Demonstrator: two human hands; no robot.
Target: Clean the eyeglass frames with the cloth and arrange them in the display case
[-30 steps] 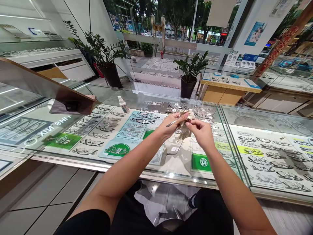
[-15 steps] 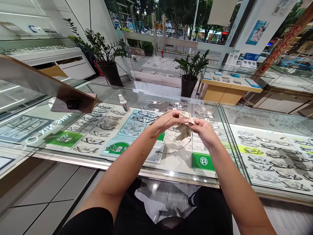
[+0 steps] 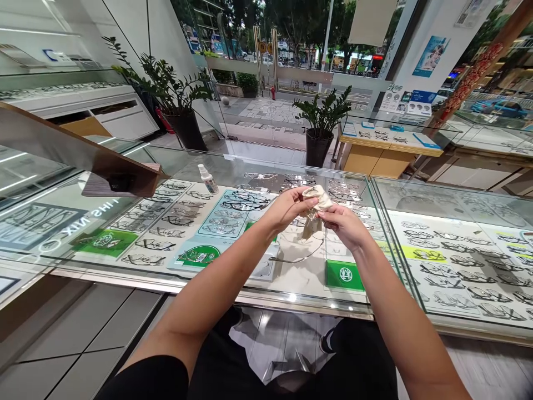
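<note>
Over the glass display counter (image 3: 233,286), my two hands meet around a crumpled beige cloth (image 3: 318,195). My left hand (image 3: 292,208) is closed, its thumb and fingers pinching the cloth from the left. From the other side my right hand (image 3: 342,223) pinches at the lower edge of the cloth, where a pair of eyeglasses (image 3: 306,256) is gripped. One thin temple of the glasses curves down and left below the hands. Cloth and fingers hide most of the frame and lenses.
A white spray bottle (image 3: 208,179) stands on the counter left of my hands. Rows of eyeglasses (image 3: 156,244) lie under the glass. A brown slanted panel (image 3: 79,147) juts in at left. Potted plants (image 3: 320,147) stand beyond, before the glass doors.
The cloth has been turned and bunched higher between my fingers, and both hands have shifted their pinch slightly. The view has moved a little; the spray bottle stays in place.
</note>
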